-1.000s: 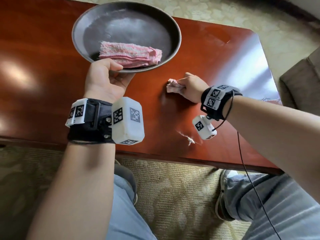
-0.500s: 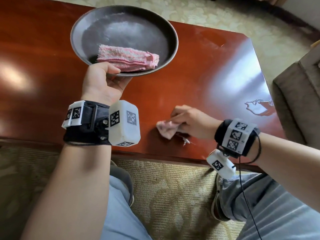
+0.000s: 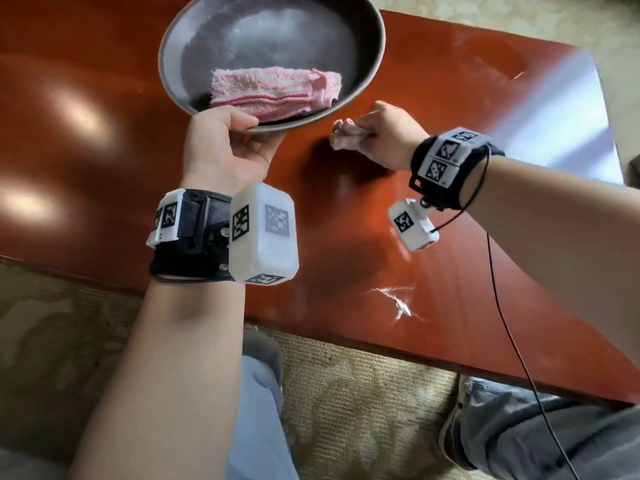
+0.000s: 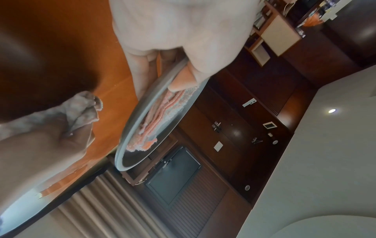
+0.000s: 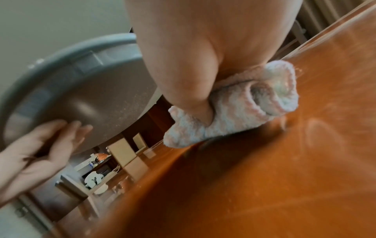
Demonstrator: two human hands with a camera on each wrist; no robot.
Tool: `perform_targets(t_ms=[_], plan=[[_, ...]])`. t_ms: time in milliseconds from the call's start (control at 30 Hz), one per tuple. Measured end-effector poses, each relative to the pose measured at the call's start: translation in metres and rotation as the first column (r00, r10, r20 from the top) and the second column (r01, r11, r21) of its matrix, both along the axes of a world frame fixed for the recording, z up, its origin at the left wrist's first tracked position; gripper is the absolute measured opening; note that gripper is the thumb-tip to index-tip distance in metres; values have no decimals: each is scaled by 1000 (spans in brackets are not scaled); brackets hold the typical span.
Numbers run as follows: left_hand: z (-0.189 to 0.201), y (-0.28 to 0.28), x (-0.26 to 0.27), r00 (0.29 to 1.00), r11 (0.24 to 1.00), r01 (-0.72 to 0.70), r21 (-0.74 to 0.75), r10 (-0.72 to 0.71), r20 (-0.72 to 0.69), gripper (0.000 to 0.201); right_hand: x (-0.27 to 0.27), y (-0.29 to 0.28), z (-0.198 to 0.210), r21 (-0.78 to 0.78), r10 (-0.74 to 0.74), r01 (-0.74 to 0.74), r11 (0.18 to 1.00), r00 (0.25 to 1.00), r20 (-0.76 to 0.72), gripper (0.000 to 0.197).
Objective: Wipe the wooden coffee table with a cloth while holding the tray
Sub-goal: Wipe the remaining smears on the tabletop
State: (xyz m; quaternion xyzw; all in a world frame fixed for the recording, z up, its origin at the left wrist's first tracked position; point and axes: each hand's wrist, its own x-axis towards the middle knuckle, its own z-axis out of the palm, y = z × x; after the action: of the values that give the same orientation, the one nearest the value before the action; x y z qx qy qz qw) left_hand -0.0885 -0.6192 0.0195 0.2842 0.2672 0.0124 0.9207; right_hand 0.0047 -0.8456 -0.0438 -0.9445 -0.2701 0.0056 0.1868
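My left hand (image 3: pixel 227 140) holds the round grey metal tray (image 3: pixel 372 32) by its near rim, thumb on top, fingers (image 5: pixel 67 136) spread flat under it, lifted above the table. A folded pink towel (image 3: pixel 273 91) lies in the tray (image 4: pixel 130 141) near my thumb. My right hand (image 3: pixel 384 135) grips a bunched pale pink cloth (image 3: pixel 346 135) and presses it on the glossy reddish wooden coffee table (image 3: pixel 467 109), just right of the tray's near edge. In the right wrist view the cloth (image 5: pixel 244 106) is rolled under my fingers, flat against the wood (image 5: pixel 264 177).
A white scuff mark (image 3: pixel 398 301) shows on the table near its front edge. Patterned carpet (image 3: pixel 346 393) and my knees in jeans (image 3: pixel 540 431) lie below that edge. A brown armchair sits at the far right. Dark cabinets (image 4: pixel 234 128) stand beyond the table.
My right hand has swept the cloth from near the front edge back up toward the tray. The left hand keeps the tray raised, and the view has shifted slightly.
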Motion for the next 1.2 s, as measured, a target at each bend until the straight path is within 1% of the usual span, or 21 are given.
perform_targets(t_ms=[67,133,200,267,333,467,633,700,800,867,933,967,1000,1067,1133,1167,1200], plan=[[-1,-1,6,999,999,-37,-6,37,1,28,13,9,-4,-23,37,-37,999,999,6,18],[-1,-5,9,998,998,-65,-6,65,-1,32,21,16,-7,-45,66,-67,997,997,-36,20],[-2,-11,7,996,996,-85,4,85,-13,32,26,21,-10,-110,81,-88,990,994,-72,18],[-5,-17,1,993,994,-113,5,113,-30,32,27,23,-13,-182,103,-117,976,991,-83,16],[-5,-22,-8,990,991,-132,1,132,-55,32,20,21,-16,-189,148,-161,969,985,-86,15],[1,-30,-42,985,986,-165,-5,164,-52,28,-19,17,-19,-112,269,-276,955,960,-76,18],[13,-40,-99,975,975,-222,-30,222,-9,27,-97,0,-16,-8,369,-371,929,925,-96,29],[20,-44,-118,972,971,-236,-31,236,6,29,-123,-5,-14,-22,374,-378,926,922,-104,24],[28,-51,-138,969,969,-246,-25,246,0,30,-147,-12,-15,-62,381,-388,920,919,-100,24],[31,-52,-147,969,969,-247,-26,247,-8,33,-155,-17,-9,-12,389,-391,920,917,-86,24],[31,-50,-151,968,968,-250,-19,250,-19,37,-142,-29,-5,93,295,-290,952,954,-44,37],[31,-49,-152,968,968,-251,-11,251,-26,38,-129,-37,-2,129,214,-209,969,977,-18,43],[30,-49,-153,968,968,-251,-4,251,-32,37,-116,-45,2,143,126,-123,982,992,-9,45],[29,-50,-150,968,970,-244,15,244,-50,33,-90,-67,12,117,-60,67,991,996,-65,33],[27,-52,-146,969,972,-232,33,234,-77,30,-65,-93,12,39,-271,279,959,950,-153,22],[26,-53,-143,970,974,-224,43,227,-89,30,-55,-107,10,-12,-340,344,939,923,-182,16],[24,-53,-141,970,975,-216,52,221,-98,30,-45,-120,5,-43,-381,379,924,908,-175,18]])
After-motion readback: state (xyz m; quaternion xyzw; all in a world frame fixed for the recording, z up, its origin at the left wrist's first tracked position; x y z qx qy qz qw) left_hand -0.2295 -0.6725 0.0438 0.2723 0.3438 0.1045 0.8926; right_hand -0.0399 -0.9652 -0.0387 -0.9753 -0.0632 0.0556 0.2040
